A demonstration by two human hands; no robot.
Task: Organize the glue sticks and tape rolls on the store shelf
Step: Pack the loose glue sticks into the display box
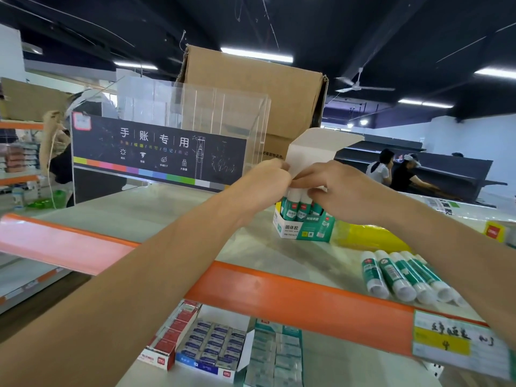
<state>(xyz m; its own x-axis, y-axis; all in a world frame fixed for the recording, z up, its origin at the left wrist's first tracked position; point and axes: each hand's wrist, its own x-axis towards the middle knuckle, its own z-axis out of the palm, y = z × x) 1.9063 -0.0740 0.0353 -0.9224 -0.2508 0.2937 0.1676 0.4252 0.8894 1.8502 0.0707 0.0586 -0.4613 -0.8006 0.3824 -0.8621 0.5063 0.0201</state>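
Observation:
A green and white display box of glue sticks [304, 229] stands upright on the top shelf [156, 219], its white lid flap [315, 149] raised. My left hand [265, 180] pinches the lower left edge of that flap. My right hand [343, 188] rests over the caps of the upright glue sticks [296, 203] in the box, fingers closed on the flap's base. Several loose glue sticks [402, 277] lie side by side near the shelf's front edge at the right. No tape rolls show clearly.
A clear acrylic display stand [195, 115] with a dark banner [156, 152] and a brown cardboard carton [251, 90] stand behind. A yellow packet [365, 236] lies beside the box. Small boxes [212, 344] fill the lower shelf under the orange rail [279, 291]. People work at right.

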